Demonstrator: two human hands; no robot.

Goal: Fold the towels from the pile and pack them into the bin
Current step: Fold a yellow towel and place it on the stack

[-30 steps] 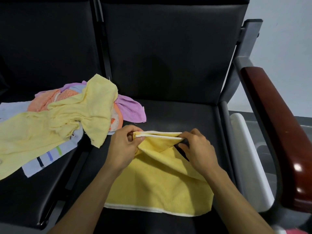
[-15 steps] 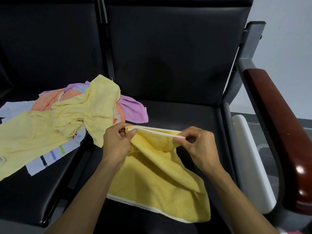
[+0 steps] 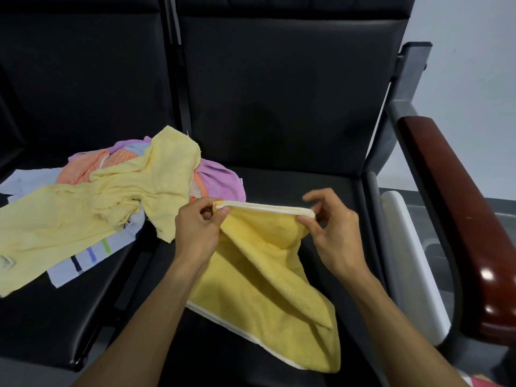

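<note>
A bright yellow towel [image 3: 265, 286] with a white hem lies partly folded on the right black seat. My left hand [image 3: 198, 233] pinches the left end of its top hem. My right hand [image 3: 332, 233] pinches the right end between thumb and fingers, other fingers spread. The hem is stretched taut between both hands, raised off the seat. A pile of towels [image 3: 111, 202] sits on the left seat: pale yellow on top, orange, purple and a white striped one beneath. A white bin [image 3: 410, 263] shows at the right, beyond the seat edge.
Black padded seat [image 3: 293, 185] and backrests fill the view. A dark red wooden armrest [image 3: 460, 219] on a grey metal frame stands at the right, over the bin. A gap separates the two seats.
Both hands have drawn apart along the hem, stretching it wider. The towel's lower part has shifted and hangs more diagonally toward the right.
</note>
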